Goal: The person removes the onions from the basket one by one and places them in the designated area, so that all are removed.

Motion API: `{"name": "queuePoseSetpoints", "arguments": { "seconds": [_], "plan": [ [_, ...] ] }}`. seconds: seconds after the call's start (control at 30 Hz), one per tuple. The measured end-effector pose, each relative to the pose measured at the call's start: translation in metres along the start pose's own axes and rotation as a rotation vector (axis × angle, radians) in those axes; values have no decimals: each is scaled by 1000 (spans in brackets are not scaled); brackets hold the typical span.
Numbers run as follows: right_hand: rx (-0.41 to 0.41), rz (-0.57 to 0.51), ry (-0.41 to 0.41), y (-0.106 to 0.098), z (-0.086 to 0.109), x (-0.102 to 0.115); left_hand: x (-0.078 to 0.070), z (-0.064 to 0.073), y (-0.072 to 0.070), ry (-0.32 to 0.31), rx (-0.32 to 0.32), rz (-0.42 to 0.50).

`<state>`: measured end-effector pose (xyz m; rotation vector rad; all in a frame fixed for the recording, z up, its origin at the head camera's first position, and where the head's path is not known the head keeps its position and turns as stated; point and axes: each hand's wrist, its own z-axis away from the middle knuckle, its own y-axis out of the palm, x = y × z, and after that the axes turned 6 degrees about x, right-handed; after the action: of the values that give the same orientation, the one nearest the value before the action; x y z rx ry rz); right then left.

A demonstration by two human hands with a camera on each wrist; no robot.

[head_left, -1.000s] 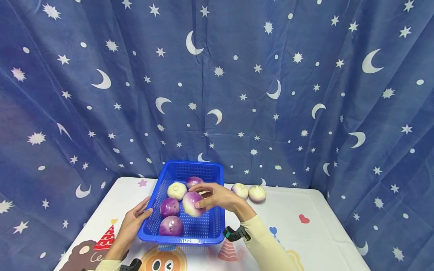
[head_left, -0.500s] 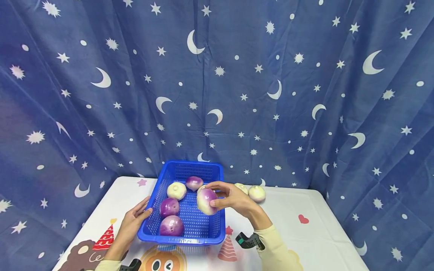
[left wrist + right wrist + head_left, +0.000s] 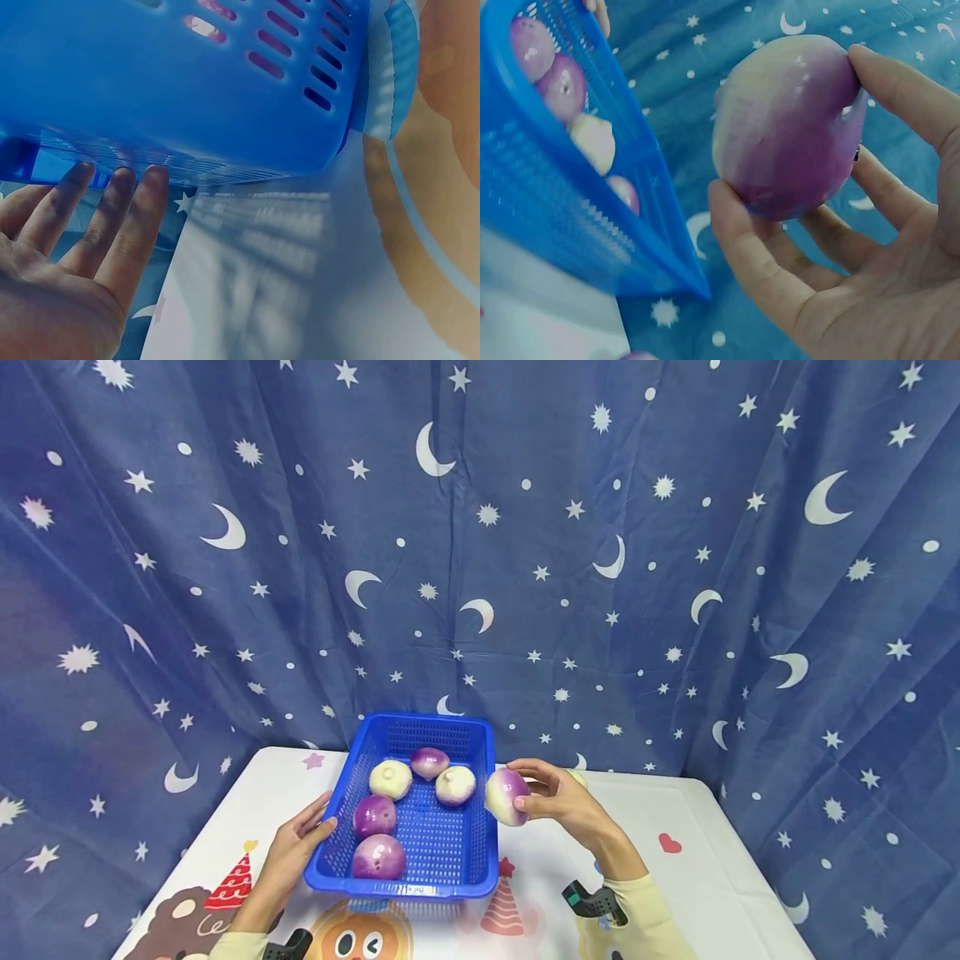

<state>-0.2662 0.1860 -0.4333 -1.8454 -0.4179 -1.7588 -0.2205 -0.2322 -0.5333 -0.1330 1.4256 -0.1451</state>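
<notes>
My right hand pinches a purple-and-white onion between thumb and fingertips, just past the right rim of a blue plastic basket. Several onions lie in the basket: two purple ones along the left side, a pale one with a nub behind them, a purple one at the back and a pale one to the right of it. At the basket's left side rests my left hand, thumb at the rim. Its fairly straight fingers touch the outer wall in the left wrist view.
A pale onion on the table is mostly hidden behind my right hand. The white printed tablecloth extends to the right, and a dark blue star-and-moon curtain hangs behind and at both sides.
My right hand has carried the onion from above the basket out past its right rim, uncovering the pale onion inside. The left hand has stayed at the basket's left side.
</notes>
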Motion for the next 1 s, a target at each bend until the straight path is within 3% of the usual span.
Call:
{"name": "queuePoseSetpoints", "arguments": {
  "seconds": [0.53,0.8,1.0],
  "plan": [
    [-264,-93,7,-55,45,-25,0,-3,-1,31,4,17],
    [-384,-89,119,-76,52,-44,-3,-3,-1,24,-2,-4],
    [-469,-88,160,-93,58,-63,-1,-1,0,9,4,-10]
  ]
}}
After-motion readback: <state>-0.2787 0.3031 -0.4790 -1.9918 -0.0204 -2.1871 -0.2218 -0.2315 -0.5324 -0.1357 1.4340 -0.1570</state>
